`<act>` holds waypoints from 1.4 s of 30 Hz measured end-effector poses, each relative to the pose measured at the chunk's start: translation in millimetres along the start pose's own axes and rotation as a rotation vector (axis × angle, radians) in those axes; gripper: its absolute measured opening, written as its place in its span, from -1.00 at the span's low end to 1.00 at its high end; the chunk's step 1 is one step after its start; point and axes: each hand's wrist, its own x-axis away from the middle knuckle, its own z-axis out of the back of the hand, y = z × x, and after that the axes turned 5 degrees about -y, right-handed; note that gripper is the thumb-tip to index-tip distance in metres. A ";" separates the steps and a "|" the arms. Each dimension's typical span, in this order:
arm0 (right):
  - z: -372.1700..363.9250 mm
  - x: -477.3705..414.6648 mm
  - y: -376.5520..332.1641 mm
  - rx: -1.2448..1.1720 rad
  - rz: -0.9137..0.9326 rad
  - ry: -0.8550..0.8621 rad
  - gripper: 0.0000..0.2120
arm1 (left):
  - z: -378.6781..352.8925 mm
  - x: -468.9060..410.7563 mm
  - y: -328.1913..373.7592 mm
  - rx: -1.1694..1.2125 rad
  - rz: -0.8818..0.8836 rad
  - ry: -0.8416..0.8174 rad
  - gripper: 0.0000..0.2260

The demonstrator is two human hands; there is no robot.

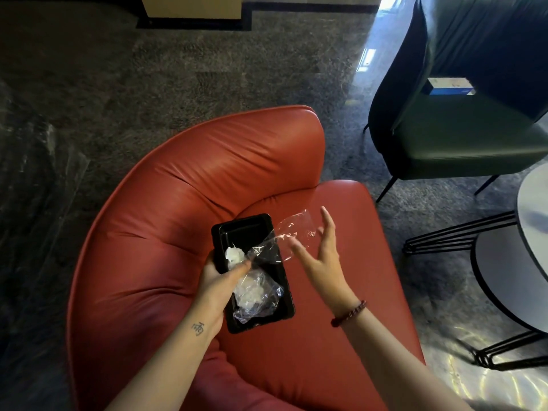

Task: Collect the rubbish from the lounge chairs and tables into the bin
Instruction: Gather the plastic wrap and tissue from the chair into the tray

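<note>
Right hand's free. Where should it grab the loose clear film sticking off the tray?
Pinch the clear film by its free flap, from the right with the right hand: it juts past the black tray on that side, while the left hand pins its inner end.

Two bare forearms are shown in the lower half of the frame, cut off by its bottom edge. The left forearm (166,366), at lower centre-left, is marked by a small dark tattoo (197,329) just below the wrist. It is drawn in thin lines and resembles a written character, though its strokes cannot be read for certain. The right forearm (400,366) is ringed at the wrist, right of centre, by a bracelet (350,313) of small rounded beads, dark red to brown, strung closely together. The left hand (213,284) and right hand (323,259) are bare.
</note>
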 end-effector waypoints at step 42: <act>-30.3 49.6 18.2 0.859 0.508 0.037 -0.81 | -4.9 12.0 -15.8 -0.166 0.015 -0.203 -0.69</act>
